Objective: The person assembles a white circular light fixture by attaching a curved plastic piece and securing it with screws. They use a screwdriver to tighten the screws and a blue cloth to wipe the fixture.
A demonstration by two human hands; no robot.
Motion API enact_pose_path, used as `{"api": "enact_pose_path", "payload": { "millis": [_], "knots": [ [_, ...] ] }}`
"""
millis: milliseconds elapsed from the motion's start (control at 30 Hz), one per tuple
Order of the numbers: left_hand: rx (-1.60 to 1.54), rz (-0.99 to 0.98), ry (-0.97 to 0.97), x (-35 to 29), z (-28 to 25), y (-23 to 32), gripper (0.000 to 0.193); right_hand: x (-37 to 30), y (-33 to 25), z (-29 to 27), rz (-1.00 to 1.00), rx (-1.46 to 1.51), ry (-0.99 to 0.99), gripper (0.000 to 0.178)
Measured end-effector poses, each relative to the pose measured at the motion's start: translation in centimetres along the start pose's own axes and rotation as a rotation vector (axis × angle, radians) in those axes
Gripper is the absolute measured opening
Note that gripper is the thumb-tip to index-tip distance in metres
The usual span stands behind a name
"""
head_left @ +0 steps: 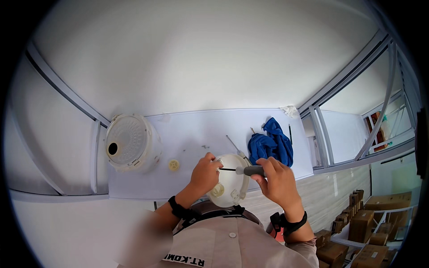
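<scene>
Right hand: The right hand (pixel 279 181) pinches the thick grey handle of a dark-shafted screwdriver (pixel 255 170) between thumb and bent fingers, the shaft lying nearly level and pointing left.
Left hand: The left hand (pixel 205 173) has its fingers curled and pressed together on the left rim of a shallow, round, white plastic bowl (pixel 231 182), beside the screwdriver's tip.
White bowl: It sits at the white table's (pixel 134 185) near edge, close to the person's body, its hollow side visible.
Tip: Whether it is seated in a screw cannot be told; the left fingertips crowd it.
Good technique: Best judged as a straight shaft, steady pressure and small turns, with the left grip firm but the fingertips clear of a slipping blade.
Far side: A second, slim screwdriver (pixel 233 144) lies left of a crumpled blue cloth (pixel 270 143); tiny dark pieces (pixel 205 147) lie farther left, where a sleeve could sweep them away.
</scene>
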State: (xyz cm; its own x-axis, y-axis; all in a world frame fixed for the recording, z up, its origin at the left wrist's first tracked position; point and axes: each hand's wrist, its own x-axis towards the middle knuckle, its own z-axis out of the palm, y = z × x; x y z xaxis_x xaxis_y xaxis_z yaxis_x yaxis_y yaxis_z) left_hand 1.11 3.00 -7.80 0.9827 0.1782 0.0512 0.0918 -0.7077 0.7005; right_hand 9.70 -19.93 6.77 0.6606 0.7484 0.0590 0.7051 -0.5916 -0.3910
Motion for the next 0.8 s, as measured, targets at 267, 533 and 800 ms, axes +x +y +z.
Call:
{"api": "enact_pose_path", "payload": {
  "millis": [267,533,800],
  "knots": [
    [-0.003,-0.019,0.014,0.1,0.3,-0.9,0.023,0.2,-0.8,-0.2,-0.206,0.089,0.199,0.037],
    [-0.014,-0.04,-0.047,0.1,0.0,0.1,0.021,0.2,0.4,0.6,-0.169,-0.01,0.188,0.036],
    [0.012,-0.007,-0.023,0.5,-0.1,-0.1,0.023,0.3,-0.3,-0.2,-0.179,0.01,0.23,0.036]
  ]
}}
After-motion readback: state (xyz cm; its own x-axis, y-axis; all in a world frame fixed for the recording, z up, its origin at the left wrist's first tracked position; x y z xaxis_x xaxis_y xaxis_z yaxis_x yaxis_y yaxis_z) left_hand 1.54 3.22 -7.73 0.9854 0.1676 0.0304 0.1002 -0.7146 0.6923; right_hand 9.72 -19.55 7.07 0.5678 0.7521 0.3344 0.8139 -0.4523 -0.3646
